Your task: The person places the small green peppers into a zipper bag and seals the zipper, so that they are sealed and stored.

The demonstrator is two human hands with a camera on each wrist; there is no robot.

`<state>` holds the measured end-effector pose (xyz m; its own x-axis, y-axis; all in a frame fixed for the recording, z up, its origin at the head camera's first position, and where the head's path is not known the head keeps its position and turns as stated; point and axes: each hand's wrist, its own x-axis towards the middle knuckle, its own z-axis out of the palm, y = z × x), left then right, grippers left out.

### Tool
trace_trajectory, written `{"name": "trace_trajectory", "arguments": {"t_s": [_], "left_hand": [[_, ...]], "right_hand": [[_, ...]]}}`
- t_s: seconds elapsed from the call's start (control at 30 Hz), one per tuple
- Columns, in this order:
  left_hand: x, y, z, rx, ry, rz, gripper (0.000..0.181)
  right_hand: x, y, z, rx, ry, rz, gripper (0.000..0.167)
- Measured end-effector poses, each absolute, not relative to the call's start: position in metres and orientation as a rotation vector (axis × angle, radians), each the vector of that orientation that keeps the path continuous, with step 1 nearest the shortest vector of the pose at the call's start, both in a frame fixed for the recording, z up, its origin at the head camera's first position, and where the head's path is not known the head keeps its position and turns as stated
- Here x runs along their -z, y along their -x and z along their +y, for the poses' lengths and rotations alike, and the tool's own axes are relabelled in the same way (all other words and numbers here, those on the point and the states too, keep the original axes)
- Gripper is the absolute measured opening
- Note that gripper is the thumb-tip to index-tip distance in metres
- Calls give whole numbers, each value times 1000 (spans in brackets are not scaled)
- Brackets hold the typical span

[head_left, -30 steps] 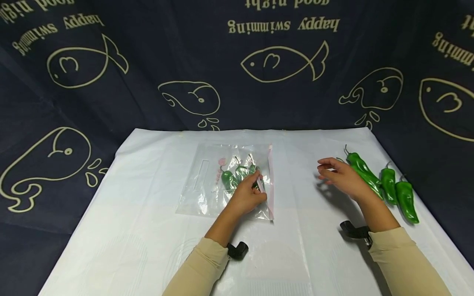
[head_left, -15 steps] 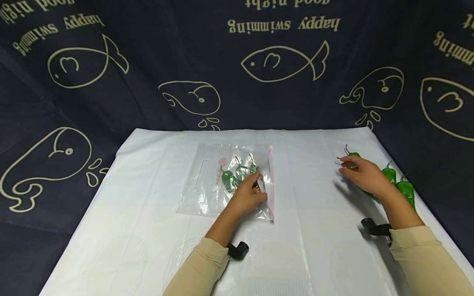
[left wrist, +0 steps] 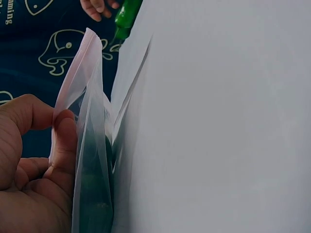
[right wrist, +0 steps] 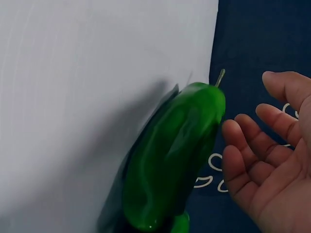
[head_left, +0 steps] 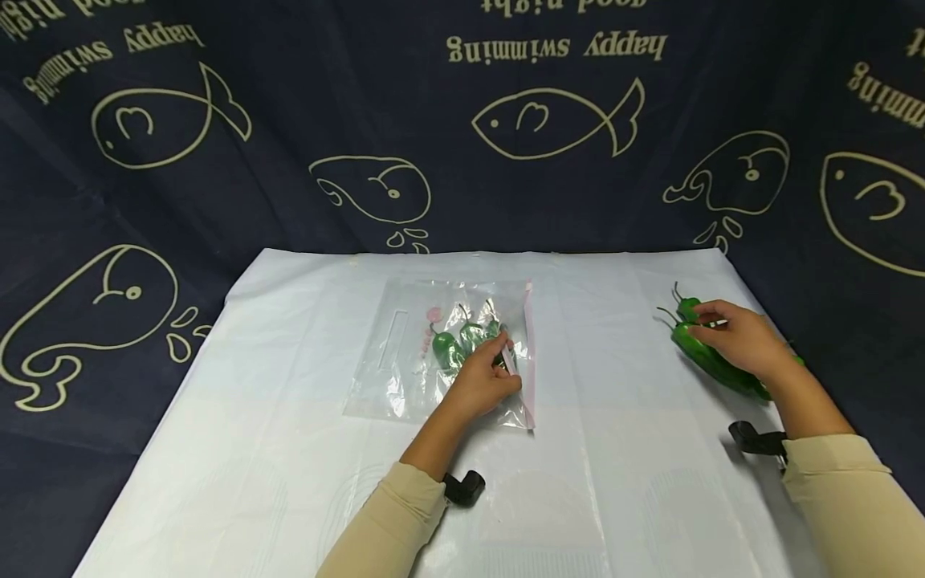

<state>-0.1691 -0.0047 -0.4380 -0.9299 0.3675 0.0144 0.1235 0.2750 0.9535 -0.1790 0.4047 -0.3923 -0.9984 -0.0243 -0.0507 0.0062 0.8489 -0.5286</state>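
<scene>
At twelve o'clock from the person, the left hand [head_left: 480, 389] pinches the clear bag [head_left: 376, 393] near its pink-edged mouth [left wrist: 77, 63], likely keeping it parted; green peppers [head_left: 446, 352] lie inside. At two o'clock, beside the loose peppers [head_left: 711, 363] on the counter [head_left: 289, 449], the right hand [head_left: 740, 341] spreads thumb from curved fingers, seemingly suiting their thickness.

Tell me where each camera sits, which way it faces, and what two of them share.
Head: on the person's head, facing forward and down over the table; the left hand, right hand and sleeves show.
Left wrist: on that wrist, facing the left hand pinching the bag; the right hand's fingers show at the top.
Right wrist: on that wrist, facing a pepper; the right hand shows.
Shared: head and left wrist both show the bag.
</scene>
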Motion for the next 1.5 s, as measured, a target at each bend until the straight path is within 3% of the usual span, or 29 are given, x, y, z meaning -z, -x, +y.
{"name": "trace_trajectory", "arguments": {"t_s": [1.5], "left_hand": [[440, 171, -4, -1700, -464, 2351, 82]], "right_hand": [[412, 181, 398, 557, 82, 3041, 55]]}}
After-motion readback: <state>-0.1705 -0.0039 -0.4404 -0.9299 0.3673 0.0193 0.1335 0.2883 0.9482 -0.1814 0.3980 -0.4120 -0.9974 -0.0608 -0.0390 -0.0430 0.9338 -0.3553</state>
